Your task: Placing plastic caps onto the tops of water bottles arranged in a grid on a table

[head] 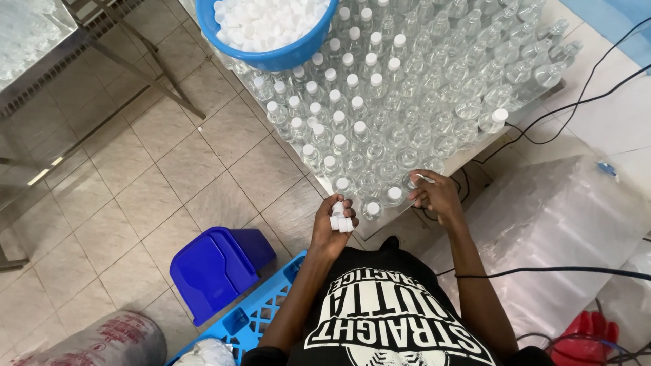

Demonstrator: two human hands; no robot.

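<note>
Left hand (pixel 333 222) curls around a small clutch of white plastic caps (pixel 341 218), just below the near edge of the clear plastic bottles (pixel 407 88). Right hand (pixel 434 193) pinches one cap at a bottle mouth on that same edge. Beyond the bottles sits a round blue basin (pixel 274 59) heaped with caps. Beige tiled floor (pixel 135 169) lies left of the bottles.

Large clear plastic-wrapped bale (pixel 542 237) at right, printed grey sack (pixel 102 342) lower left, white bag (pixel 207 354) in blue crate (pixel 254 315)
</note>
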